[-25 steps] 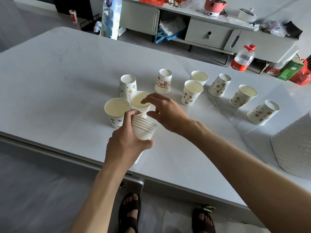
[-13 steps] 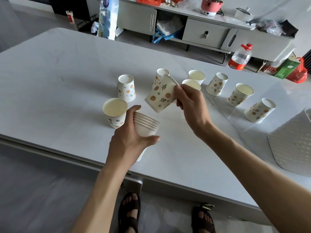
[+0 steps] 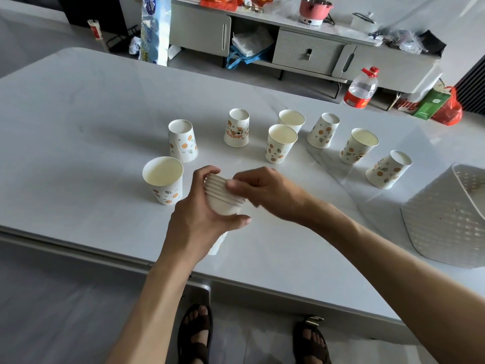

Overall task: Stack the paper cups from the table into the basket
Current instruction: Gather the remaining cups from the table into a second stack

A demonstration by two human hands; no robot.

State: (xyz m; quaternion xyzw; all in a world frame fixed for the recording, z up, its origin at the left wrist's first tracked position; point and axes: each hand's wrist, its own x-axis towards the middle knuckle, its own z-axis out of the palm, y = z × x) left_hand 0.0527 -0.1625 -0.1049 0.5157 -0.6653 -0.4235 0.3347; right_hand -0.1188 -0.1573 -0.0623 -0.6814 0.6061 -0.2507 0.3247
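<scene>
Over the near edge of the bench (image 3: 78, 206), the left hand (image 3: 199, 222) is gripping the nested cup stack (image 3: 223, 203) while the right hand (image 3: 265, 187) is pressing on its rim, probably seating a cup, with eight loose cups (image 3: 282, 143) standing beyond and the basket (image 3: 446, 219) waiting rightward.

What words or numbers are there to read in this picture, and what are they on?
"180": on the blue and white plastic pack standing on the floor; its other print is blurred.
"ing": red letters on a white bag beside the green box; the start is hidden.
Bottle label: too small to read.
Paper cup print: too blurred.
</scene>
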